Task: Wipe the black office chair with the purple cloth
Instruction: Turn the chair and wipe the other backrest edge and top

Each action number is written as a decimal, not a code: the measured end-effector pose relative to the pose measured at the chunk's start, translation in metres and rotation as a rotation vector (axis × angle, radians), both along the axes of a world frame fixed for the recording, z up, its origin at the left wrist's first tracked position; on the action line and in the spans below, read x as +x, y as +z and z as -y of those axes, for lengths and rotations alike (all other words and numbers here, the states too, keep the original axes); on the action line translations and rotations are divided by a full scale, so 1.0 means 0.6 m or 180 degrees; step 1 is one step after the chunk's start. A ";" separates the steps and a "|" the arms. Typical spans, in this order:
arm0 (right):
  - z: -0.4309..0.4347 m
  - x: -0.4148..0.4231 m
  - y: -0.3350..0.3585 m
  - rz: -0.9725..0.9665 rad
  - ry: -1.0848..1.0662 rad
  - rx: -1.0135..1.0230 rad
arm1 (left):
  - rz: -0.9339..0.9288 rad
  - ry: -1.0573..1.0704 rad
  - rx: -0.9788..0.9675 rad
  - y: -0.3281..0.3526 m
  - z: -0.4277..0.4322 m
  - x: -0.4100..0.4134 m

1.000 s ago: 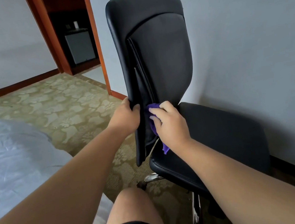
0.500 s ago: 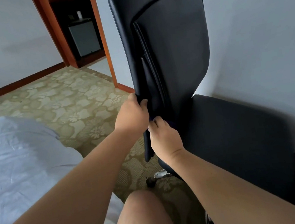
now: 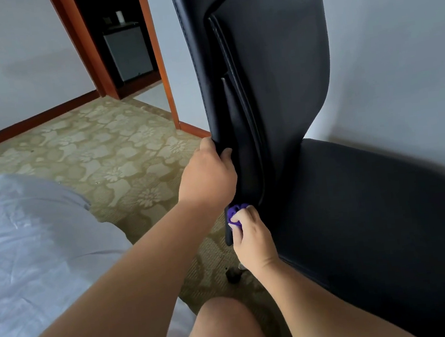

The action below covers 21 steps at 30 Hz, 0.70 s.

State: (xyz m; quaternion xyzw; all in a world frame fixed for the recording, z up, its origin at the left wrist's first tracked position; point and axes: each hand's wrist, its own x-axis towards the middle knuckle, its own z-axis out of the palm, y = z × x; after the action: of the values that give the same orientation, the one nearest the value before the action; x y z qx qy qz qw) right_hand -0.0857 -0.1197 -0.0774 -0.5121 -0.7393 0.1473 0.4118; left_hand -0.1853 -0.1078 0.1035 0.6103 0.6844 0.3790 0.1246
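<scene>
The black office chair [image 3: 275,79] stands against the wall with its tall backrest upright and its seat [image 3: 374,220] to the right. My left hand [image 3: 207,175] grips the left edge of the backrest, fingers wrapped around it. Just below, my right hand [image 3: 252,237] is closed on the bunched purple cloth [image 3: 235,215] and presses it against the lowest part of the backrest edge, where it meets the seat. Most of the cloth is hidden inside my fingers.
A bed with a pale sheet [image 3: 32,259] fills the lower left. My bare knee [image 3: 223,331] is at the bottom centre. A patterned carpet [image 3: 117,152] runs to a wooden door frame [image 3: 159,64] with a small fridge [image 3: 127,51] behind it. A chair caster [image 3: 232,275] sits under the seat.
My right hand has slid down the backrest edge with the cloth, now below my left hand. The view has come closer to the chair. My left hand keeps its grip.
</scene>
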 end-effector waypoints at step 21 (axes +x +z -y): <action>-0.042 0.040 -0.033 0.1980 0.0368 -0.1280 | -0.0029 0.0026 -0.0055 0.010 0.000 0.008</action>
State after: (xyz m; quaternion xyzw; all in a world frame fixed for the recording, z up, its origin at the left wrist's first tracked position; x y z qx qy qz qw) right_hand -0.0618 -0.0947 -0.0971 -0.5603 -0.8131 0.1499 0.0497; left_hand -0.1804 -0.1076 0.1096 0.6081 0.6907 0.3708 0.1252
